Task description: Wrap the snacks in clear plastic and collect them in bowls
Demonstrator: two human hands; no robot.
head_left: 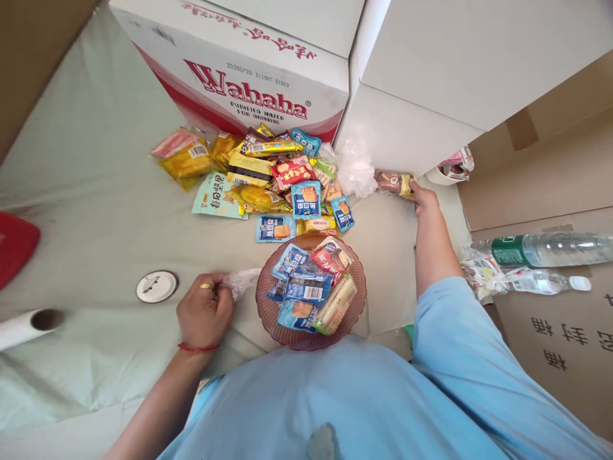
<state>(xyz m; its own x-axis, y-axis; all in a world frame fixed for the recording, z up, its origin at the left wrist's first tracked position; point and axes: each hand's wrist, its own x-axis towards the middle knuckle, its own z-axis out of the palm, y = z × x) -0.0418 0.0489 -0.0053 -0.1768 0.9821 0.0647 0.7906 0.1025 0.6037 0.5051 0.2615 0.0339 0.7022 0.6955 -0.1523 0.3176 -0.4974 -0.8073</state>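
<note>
My left hand [205, 311] is closed around a crumpled clear plastic bag [242, 281], just left of the bowl. Out to the right, my right hand [423, 195] pinches the end of a brown and yellow snack packet [393, 182]. Between them stands a pinkish fluted bowl [265, 313] holding several wrapped snacks, among them blue packets [309, 285], a red one [331, 257] and a pale green-edged one [336, 305]. Beyond the bowl lies a pile of mixed snack packets [292, 171], with a crumpled translucent bag [355, 167] at its right side.
A Wahaha water carton [253, 76] and white boxes [407, 115] stand behind the pile. Plastic bottles [555, 249] lie at the right by cardboard. A white cup [443, 177] holds packets. On the left are a round badge [157, 286], a cardboard tube [29, 327] and a red object [16, 249].
</note>
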